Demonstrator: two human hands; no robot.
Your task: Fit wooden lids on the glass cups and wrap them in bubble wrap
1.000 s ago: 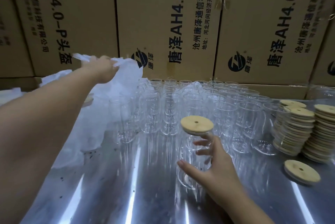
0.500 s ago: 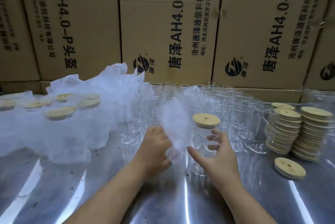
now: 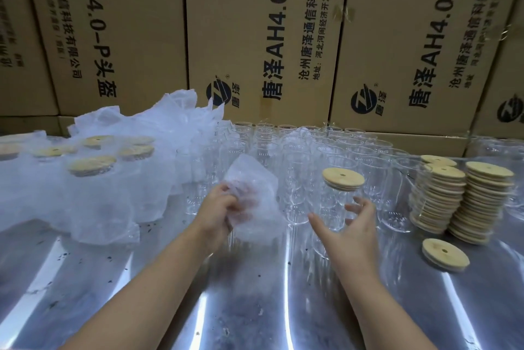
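A clear glass cup (image 3: pixel 333 207) with a round wooden lid (image 3: pixel 343 178) on top stands slightly tilted at the table's middle. My right hand (image 3: pixel 351 232) grips it, thumb on its near left side and fingers behind it. Just left of the cup, my left hand (image 3: pixel 218 213) grips a crumpled piece of bubble wrap (image 3: pixel 255 193), which hangs close to the cup. Behind them stand several rows of empty glass cups (image 3: pixel 286 148).
Two stacks of wooden lids (image 3: pixel 465 202) stand at the right, with one loose lid (image 3: pixel 444 253) in front. At the left lie several wrapped lidded cups (image 3: pixel 93 168) under a bubble wrap pile (image 3: pixel 147 128). Cardboard boxes (image 3: pixel 263 37) wall the back of the shiny metal table (image 3: pixel 255 307).
My left hand has come back from the bubble wrap pile at far left with a piece and now holds it beside the cup. My right hand has stayed on the lidded cup.
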